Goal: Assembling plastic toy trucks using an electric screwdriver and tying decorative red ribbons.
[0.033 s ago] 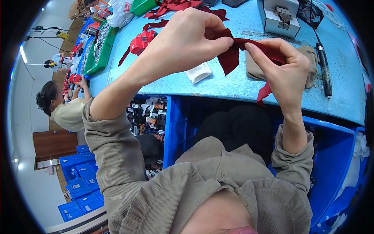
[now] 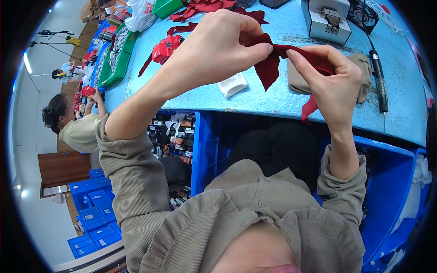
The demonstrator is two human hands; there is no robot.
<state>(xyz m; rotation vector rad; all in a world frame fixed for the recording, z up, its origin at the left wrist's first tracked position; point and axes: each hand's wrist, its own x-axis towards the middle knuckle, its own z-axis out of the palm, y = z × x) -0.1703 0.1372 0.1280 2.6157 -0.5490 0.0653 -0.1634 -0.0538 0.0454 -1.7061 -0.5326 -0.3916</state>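
Observation:
A dark red ribbon (image 2: pixel 267 73) is stretched between my two hands above the blue worktable (image 2: pixel 200 98). My left hand (image 2: pixel 227 45) pinches it between thumb and curled forefinger. Close to its right, my right hand (image 2: pixel 334 75) has the ribbon gripped under its thumb, with part of it running across the fingers. One pointed end hangs down between the hands, and another tail dangles below my right hand. The folds inside my left hand are hidden. Behind my left wrist lies a red block-shaped part (image 2: pixel 166 49). A small white packet (image 2: pixel 232 85) rests on the table beneath the ribbon.
More red ribbons (image 2: pixel 205 7) are heaped at the far side. A grey metal device (image 2: pixel 327 22) stands far right, near a black pen-like tool (image 2: pixel 378 82) and a folded beige cloth (image 2: pixel 298 77). A green bin (image 2: pixel 123 61) of parts sits left; a co-worker (image 2: pixel 75 129) is beyond.
The hanging ribbon end between my hands dips very slightly lower. Both hands keep their place and grip.

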